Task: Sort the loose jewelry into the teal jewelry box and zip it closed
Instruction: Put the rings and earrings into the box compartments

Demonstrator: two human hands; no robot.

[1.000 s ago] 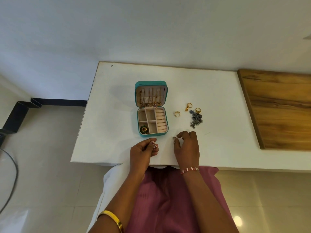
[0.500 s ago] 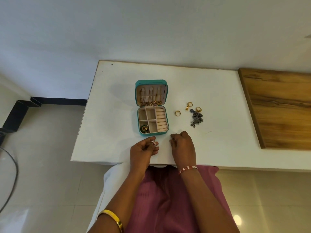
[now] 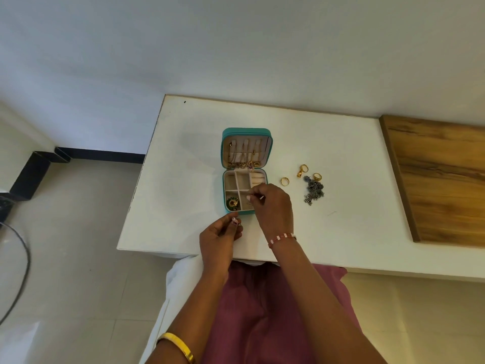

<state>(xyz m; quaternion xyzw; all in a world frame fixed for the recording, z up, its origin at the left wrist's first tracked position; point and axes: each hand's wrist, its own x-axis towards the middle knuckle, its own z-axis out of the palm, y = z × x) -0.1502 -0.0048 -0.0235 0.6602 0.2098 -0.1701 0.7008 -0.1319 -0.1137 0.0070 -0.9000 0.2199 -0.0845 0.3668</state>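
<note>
At the table's left side the white table (image 3: 168, 179) has bare surface between its left edge and the teal jewelry box (image 3: 246, 132); the box lies open, its long axis running away from the person, lid (image 3: 246, 153) at the far end with chains hanging in it, tray of compartments (image 3: 237, 183) nearer; a green and gold piece (image 3: 232, 202) sits in the near-left compartment; just short of the box's near edge, close to the table's front edge, the left hand (image 3: 219, 236) pinches a small pinkish piece (image 3: 235, 220) between thumb and fingertips; a gold bangle (image 3: 178, 346) circles that forearm; the right hand (image 3: 273, 206) is over the tray's near-right part, thumb and forefinger closed on something too small to tell; a beaded bracelet (image 3: 283, 238) is at its wrist; right of the box, apart from it, lie three gold rings (image 3: 284, 181), (image 3: 303, 169), (image 3: 317, 177) and a dark silver cluster (image 3: 313, 191), strung toward the person; beyond them bare white surface reaches the wooden board (image 3: 441, 179) at the right.
</note>
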